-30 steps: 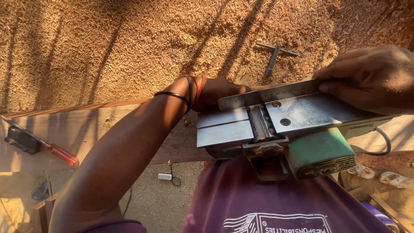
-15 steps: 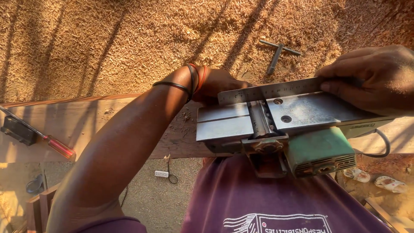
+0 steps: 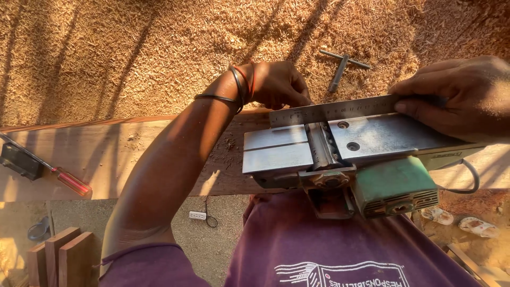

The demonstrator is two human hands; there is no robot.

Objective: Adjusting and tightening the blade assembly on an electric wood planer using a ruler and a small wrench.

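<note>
A green electric planer [image 3: 393, 183] lies upside down on a long wooden plank [image 3: 122, 154], its metal sole [image 3: 382, 135] facing up. A steel ruler [image 3: 332, 110] stands on edge along the far side of the sole. My right hand [image 3: 459, 95] presses on the ruler's right end and the sole. My left hand [image 3: 279, 85] reaches over the plank with curled fingers at the ruler's left end; bangles ring its wrist. Whether its fingers pinch the ruler is hidden.
Wood shavings [image 3: 133, 53] cover the ground beyond the plank, with a T-shaped metal wrench [image 3: 340, 66] lying on them. A red-handled screwdriver [image 3: 69, 182] and a black object [image 3: 21, 161] rest on the plank's left. Wood offcuts [image 3: 58, 260] and a white plug [image 3: 197, 215] lie below.
My left hand has drawn in closer to the ruler's left end. The view has shifted slightly; planer and right hand stay put.
</note>
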